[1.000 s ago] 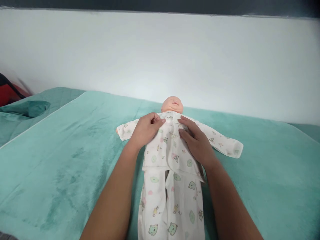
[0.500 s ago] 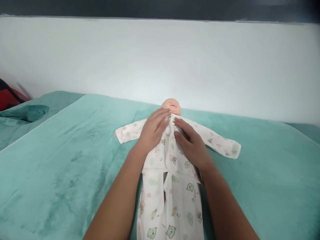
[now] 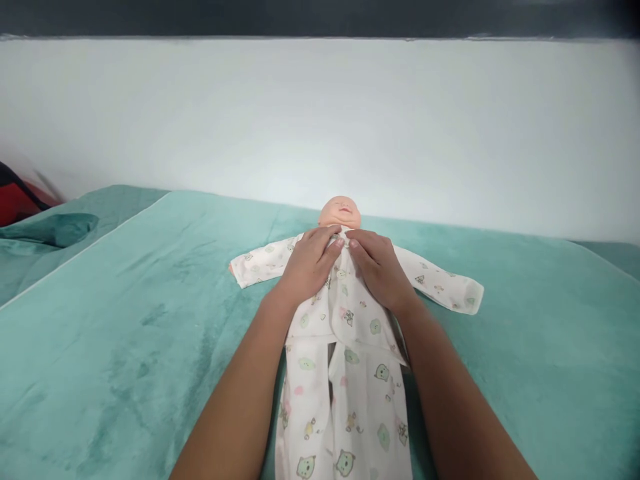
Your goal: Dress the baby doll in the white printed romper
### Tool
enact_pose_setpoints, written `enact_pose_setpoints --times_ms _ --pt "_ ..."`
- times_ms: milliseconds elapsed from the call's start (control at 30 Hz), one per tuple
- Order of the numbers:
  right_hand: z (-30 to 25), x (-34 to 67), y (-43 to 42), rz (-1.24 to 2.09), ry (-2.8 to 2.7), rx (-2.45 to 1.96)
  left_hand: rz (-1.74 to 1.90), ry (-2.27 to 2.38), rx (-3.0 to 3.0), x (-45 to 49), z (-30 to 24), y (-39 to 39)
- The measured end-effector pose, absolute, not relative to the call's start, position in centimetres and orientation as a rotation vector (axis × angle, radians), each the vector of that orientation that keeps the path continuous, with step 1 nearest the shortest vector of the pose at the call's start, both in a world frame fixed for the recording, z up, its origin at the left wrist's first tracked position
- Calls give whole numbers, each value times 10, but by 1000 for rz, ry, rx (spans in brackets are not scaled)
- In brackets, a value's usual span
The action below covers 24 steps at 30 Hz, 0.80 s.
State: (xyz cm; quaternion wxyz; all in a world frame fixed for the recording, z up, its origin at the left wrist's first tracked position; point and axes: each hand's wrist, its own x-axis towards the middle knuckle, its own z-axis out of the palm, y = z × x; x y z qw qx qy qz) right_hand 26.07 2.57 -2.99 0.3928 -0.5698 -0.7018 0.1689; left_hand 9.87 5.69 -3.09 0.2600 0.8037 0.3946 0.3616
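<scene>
A baby doll [image 3: 340, 213] lies on its back, dressed in a white baby shirt [image 3: 345, 307] printed with small animals. Its sleeves are spread to both sides, and printed baby pants [image 3: 345, 413] show below the hem. At the collar, my left hand [image 3: 314, 260] has its thumb and fingers closed on the left front edge of the shirt. My right hand [image 3: 377, 263] grips the opposite edge just beside it, thumb close to the other thumb. The hands hide most of the upper chest, and any fastener between the fingertips is too small to make out.
Beneath the doll spreads a teal plush bed cover [image 3: 150, 320]. A white wall [image 3: 320, 120] stands behind the bed, with a dark band [image 3: 320, 19] above. At the far left is a red and black item [image 3: 17, 197] beside rumpled teal fabric [image 3: 50, 229].
My left hand has slid down from the doll's chin to the collar. My right hand has moved slightly up and inward, so the fingertips are closer together.
</scene>
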Motion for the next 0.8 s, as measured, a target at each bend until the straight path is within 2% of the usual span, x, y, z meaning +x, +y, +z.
enact_pose_setpoints --times_ms 100,367,633,800 --pt "-38 264 33 311 -1786 -1524 976 1073 2179 99 -33 58" --pt "-40 265 32 462 -1727 -1711 1084 967 2177 101 -36 61" --pt "-44 268 45 489 -1602 -1647 1076 1023 2130 103 -37 60" --pt "-48 276 46 621 -1432 -1434 1157 1171 1959 100 -37 60"
